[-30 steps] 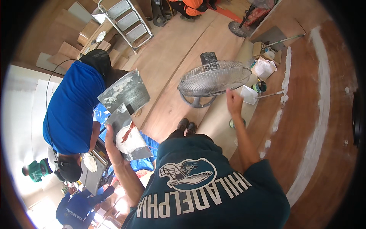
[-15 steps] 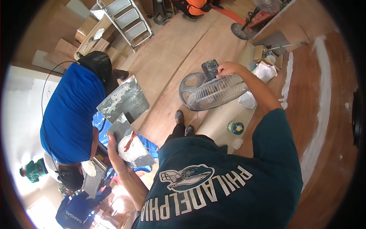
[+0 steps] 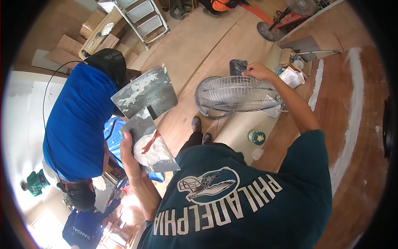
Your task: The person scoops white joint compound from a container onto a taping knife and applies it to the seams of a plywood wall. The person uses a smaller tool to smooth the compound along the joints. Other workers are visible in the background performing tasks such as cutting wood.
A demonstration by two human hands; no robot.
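Observation:
My left hand (image 3: 132, 159) is closed on the edge of a grey metal putty plate (image 3: 165, 165), thumb along its side. White putty (image 3: 148, 150) with a reddish-brown streak lies on that plate. Beyond it is a larger metal plate (image 3: 161, 93) smeared with dried white putty; its hold is hidden, so I cannot tell whether the same hand carries it. My right arm reaches forward, and my right hand (image 3: 258, 71) grips a standing fan (image 3: 236, 94) at the dark motor housing (image 3: 238, 67) behind its wire cage. The fan's round base shows partly beneath the cage.
A co-worker in a blue shirt (image 3: 83, 120) bends close on my left. A green-and-white container (image 3: 256, 137) stands on the floor to the right. Farther off are a stepladder (image 3: 145, 18), a cardboard box (image 3: 286, 56) and another fan (image 3: 269, 31). White putty strips (image 3: 352, 120) run along the brown boards.
The fan's head has turned and tipped under my right hand, its cage now lying more level. My left hand and both metal plates have shifted slightly up and to the right.

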